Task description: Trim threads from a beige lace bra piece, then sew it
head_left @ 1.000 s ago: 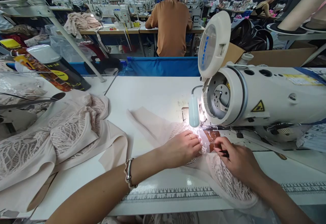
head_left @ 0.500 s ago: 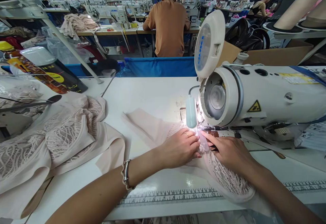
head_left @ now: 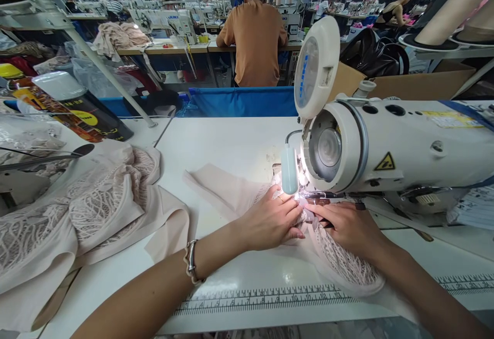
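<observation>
Left hand (head_left: 272, 221) lies spread on lace fabric (head_left: 339, 263). Grip of right hand (head_left: 349, 226) I cannot tell. Better guide it flat.

A pale pink lace piece (head_left: 341, 254) lying across the white tabletop (head_left: 235, 138), its middle up at the sewing machine (head_left: 417, 143).

From here I can see it's two sorts of cloth: a smooth, thin panel (head_left: 219, 187) running off to the left, flat and tapering to a loose end, and an openwork part, its cords in wavy, branching lines, bunched toward the right. That bunched end curves round in a plain, soft border, slack and a bit rumpled, over the printed ruler (head_left: 254, 299) near the front edge. The stretch under the bright lamp is mostly hidden by fingers, so I can't make out its stitching.
</observation>
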`<control>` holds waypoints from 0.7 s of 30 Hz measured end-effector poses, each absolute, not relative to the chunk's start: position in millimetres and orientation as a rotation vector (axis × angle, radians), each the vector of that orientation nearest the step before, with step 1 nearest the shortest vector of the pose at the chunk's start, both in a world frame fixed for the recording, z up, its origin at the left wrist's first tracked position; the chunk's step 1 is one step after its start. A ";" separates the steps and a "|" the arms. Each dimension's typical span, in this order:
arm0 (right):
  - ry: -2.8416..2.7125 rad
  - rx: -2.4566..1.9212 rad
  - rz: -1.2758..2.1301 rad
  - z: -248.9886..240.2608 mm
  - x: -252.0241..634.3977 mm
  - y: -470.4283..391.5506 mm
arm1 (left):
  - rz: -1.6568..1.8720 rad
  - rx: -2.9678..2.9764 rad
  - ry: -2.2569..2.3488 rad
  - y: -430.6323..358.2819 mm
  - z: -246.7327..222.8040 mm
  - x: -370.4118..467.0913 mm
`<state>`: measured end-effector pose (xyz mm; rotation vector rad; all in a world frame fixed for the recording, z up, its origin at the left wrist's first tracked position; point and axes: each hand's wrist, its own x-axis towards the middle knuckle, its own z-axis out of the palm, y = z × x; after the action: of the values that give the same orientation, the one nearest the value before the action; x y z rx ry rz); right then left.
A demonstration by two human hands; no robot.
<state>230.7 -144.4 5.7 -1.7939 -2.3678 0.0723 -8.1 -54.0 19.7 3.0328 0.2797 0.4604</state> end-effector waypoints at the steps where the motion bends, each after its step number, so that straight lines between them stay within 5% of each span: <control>1: -2.365 -1.788 0.087 5.1 231.5 -143.8 | 0.458 3.035 0.286 -53.9 19.7 -8.4; 21: -2.317 -1.769 0.110 14.9 239.6 -139.6 | 0.382 2.981 0.397 -53.5 14.9 -7.0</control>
<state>239.6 -139.6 14.9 -1.7685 -2.3173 0.1102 -7.0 -53.5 14.9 2.9811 0.3967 0.3818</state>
